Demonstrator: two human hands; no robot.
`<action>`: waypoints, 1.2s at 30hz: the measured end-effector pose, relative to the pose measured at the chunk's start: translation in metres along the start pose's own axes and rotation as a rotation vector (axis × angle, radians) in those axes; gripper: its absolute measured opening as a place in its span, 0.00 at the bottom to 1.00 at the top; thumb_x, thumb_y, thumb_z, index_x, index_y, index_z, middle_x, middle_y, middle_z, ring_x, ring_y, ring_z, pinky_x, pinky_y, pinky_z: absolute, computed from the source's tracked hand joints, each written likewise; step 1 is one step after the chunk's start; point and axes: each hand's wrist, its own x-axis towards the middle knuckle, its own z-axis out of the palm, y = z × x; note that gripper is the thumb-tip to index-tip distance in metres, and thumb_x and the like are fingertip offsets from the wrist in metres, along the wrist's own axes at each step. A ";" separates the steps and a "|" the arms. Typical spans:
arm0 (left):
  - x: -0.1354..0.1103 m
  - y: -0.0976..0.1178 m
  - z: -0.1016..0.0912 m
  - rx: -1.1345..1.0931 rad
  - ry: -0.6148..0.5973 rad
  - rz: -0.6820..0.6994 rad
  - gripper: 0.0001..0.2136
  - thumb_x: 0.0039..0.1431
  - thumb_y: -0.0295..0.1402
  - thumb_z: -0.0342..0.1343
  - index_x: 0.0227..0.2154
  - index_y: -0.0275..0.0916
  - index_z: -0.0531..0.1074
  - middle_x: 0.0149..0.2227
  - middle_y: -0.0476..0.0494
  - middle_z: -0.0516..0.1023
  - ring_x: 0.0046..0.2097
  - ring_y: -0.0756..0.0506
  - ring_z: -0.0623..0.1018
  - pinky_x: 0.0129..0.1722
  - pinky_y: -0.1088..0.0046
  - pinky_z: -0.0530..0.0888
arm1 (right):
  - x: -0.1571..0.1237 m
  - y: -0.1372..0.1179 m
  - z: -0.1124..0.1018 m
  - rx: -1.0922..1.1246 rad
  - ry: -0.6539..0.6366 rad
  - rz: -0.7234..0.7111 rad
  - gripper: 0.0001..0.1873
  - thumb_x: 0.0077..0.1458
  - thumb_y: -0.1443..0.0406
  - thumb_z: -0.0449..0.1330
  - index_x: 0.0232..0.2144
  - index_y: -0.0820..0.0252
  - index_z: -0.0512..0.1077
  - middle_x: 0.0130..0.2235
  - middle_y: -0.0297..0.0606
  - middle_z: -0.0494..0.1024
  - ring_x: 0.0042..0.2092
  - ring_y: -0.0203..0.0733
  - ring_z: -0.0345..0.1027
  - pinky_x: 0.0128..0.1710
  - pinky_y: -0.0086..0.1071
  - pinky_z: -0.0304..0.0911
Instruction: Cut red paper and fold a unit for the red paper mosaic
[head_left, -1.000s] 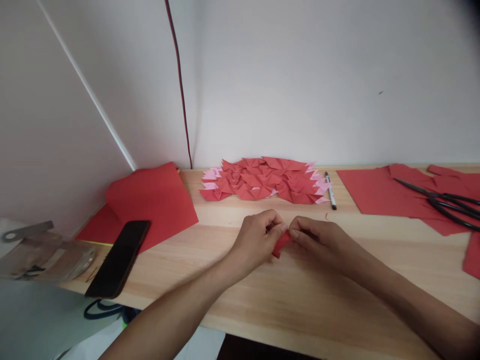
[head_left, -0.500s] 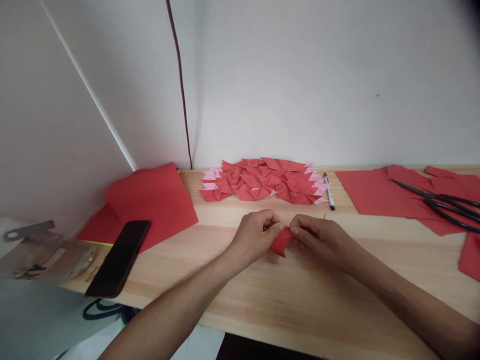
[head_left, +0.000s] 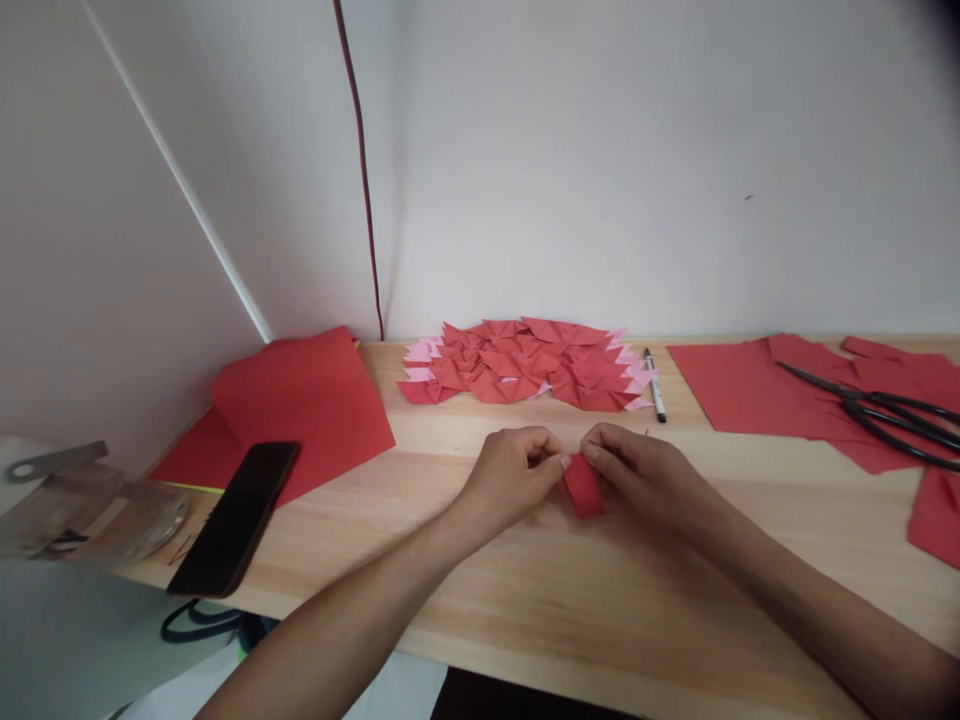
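A small folded piece of red paper lies against the wooden table between my two hands. My left hand is curled, its thumb and fingertip pinching the piece's upper left corner. My right hand pinches the upper right edge of the same piece, fingers bent over it. Behind them, near the wall, lies a heap of several folded red and pink paper triangles.
A black pen lies right of the heap. Red paper sheets with black scissors are at the right. A red sheet and a black phone lie at the left, beside metal and plastic tools.
The red piece has turned and dropped flatter onto the table, showing more of its face. Both hands shifted slightly right and stayed pinched on it.
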 end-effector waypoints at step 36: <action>-0.003 0.000 0.009 -0.020 0.080 -0.009 0.05 0.48 0.28 0.52 0.24 0.35 0.72 0.24 0.49 0.74 0.27 0.51 0.71 0.28 0.78 0.66 | -0.005 -0.006 0.004 0.074 -0.044 0.019 0.09 0.56 0.63 0.50 0.26 0.57 0.66 0.24 0.31 0.69 0.26 0.35 0.60 0.24 0.27 0.54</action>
